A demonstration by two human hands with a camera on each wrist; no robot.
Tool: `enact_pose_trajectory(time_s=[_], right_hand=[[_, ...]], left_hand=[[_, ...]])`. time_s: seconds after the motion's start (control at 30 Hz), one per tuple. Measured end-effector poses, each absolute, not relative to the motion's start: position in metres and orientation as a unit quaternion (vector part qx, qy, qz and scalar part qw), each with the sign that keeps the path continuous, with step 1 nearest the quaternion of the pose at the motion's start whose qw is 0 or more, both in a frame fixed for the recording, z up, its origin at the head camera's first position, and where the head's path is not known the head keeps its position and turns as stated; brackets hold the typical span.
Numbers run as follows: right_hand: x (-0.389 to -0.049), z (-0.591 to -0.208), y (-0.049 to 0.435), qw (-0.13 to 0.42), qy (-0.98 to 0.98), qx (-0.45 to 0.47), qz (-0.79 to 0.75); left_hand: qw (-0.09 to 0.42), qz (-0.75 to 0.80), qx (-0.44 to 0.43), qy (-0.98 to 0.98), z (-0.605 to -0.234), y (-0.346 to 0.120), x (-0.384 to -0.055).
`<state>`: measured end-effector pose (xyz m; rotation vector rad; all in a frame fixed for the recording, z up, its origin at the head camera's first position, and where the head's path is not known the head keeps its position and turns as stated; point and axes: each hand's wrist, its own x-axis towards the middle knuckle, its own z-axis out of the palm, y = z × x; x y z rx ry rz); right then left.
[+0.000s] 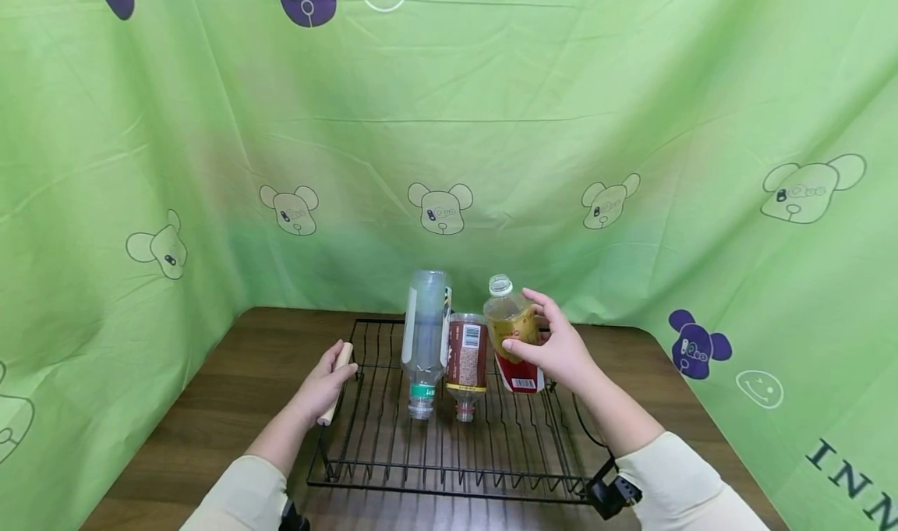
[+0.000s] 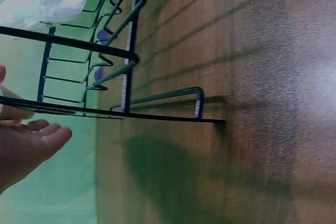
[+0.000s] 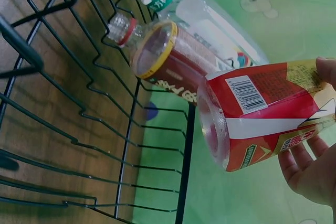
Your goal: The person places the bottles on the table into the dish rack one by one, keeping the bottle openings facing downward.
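My right hand [image 1: 564, 352] holds an uncapped plastic bottle [image 1: 510, 322] with a red and yellow label, thumb on one side and fingers on the other. Its neck points up, its base over the right part of a black wire dish rack [image 1: 449, 492]. Beside it two bottles stand neck down in the rack: a tall clear bottle [image 1: 426, 336] with a green band near its neck, and a shorter bottle [image 1: 466, 363] with a brown-red label. At the rack's left side my left hand [image 1: 324, 383] grips the pale wooden handle [image 1: 327, 417].
A brown wooden table [image 1: 259, 359] carries the rack. Green printed cloth [image 1: 449, 157] hangs around the back and sides. Black wrist devices [image 1: 612, 493] sit by the sleeves, and a thin dark cable curves near the rack's right edge.
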<state>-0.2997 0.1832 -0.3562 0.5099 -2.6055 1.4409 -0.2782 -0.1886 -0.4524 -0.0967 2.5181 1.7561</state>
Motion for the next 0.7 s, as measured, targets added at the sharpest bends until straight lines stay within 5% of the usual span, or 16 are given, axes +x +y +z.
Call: enact_pose_trajectory(time_s=[0.7], right_hand=[[-0.286,-0.365,0.158,0.032,-0.873,0.236,0.425]], left_hand=[[-0.004,0.537,0.075,0.840,-0.393,-0.136,-0.278]])
